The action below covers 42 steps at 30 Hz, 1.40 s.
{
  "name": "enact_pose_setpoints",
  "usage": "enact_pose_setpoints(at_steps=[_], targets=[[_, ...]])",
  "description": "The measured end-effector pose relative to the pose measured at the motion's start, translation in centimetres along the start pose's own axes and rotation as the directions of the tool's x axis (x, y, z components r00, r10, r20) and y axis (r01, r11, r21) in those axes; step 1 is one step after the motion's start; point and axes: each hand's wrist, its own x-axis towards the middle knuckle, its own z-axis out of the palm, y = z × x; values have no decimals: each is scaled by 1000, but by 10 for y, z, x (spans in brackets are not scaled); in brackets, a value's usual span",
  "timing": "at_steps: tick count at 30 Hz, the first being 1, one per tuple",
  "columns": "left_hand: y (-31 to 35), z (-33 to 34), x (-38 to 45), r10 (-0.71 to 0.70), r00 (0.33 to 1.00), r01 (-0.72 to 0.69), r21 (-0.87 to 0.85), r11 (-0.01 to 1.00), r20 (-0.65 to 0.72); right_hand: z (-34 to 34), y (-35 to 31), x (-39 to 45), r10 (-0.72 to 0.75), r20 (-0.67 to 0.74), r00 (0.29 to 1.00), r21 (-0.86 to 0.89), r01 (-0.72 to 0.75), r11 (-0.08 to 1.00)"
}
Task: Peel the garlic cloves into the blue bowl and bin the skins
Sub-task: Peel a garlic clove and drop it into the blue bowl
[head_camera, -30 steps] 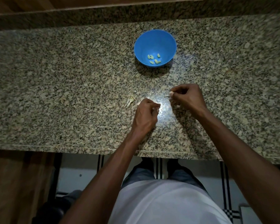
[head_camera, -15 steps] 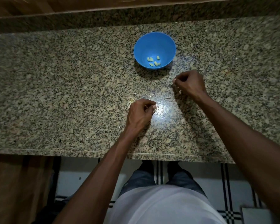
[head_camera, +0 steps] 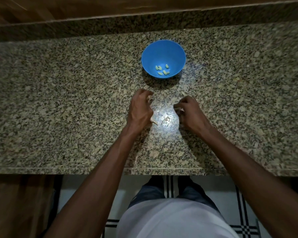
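Five peeled cloves (head_camera: 162, 70) lie in one blue bowl (head_camera: 177, 54); both hands' fingers (head_camera: 176, 105) pinch skin scraps (head_camera: 153, 121).

Granite counter (head_camera: 58, 109), blue bowl (head_camera: 176, 50) (far side), garlic skins (head_camera: 165, 119) nr front

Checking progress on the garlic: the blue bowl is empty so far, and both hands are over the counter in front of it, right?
Not quite: the blue bowl already holds several peeled cloves, as the head view shows. Both hands are over the counter in front of it.
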Motion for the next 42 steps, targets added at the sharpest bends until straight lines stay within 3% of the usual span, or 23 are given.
enact_pose_setpoints(at_steps=[4, 7, 10, 16, 20, 23, 27, 30, 33, 36, 39, 42], targets=[[-12, -5, 22, -10, 987, -16, 161, 987, 158, 14, -7, -21, -79, -1, 997, -95, 79, 992], [-13, -5, 22, -14, 967, -62, 289, 955, 255, 15, -8, -31, -72, 43, 997, 0, 72, 997], [-6, 2, 10, 2, 962, -90, 308, 947, 274, 6, -3, -33, -55, -1, 998, 68, 55, 996], [29, 30, -32, 31, 971, -121, 377, 918, 236, -9, 10, -27, -47, -18, 999, 70, 48, 996], [48, 46, -58, 0, 970, -79, 316, 945, 243, -11, 20, -25, -55, -13, 998, 114, 56, 992], [46, 49, -69, -37, 979, -8, 218, 976, 200, -24, 30, -22, -26, -95, 995, 151, 41, 988], [40, 47, -65, -75, 996, 67, 174, 982, 40, -44, 53, -3, 22, -176, 984, 66, -11, 998], [45, 47, -48, -91, 995, 80, 218, 973, 41, -46, 61, 11, 86, -100, 991, -84, -95, 992], [52, 51, -34, -70, 993, 39, 299, 954, 95, -33, 45, 4, 16, -41, 999, -86, -20, 996], [56, 58, -38, -15, 986, -49, 373, 926, 169, -15, 26, -16, -149, -17, 989, -124, 146, 981], [54, 59, -67, 2, 983, -55, 282, 958, 184, -8, 22, -27, -245, 38, 969, -163, 248, 955], [52, 50, -82, -64, 996, 55, 141, 989, 60, -14, 24, -13, -234, 25, 972, -92, 235, 968]])
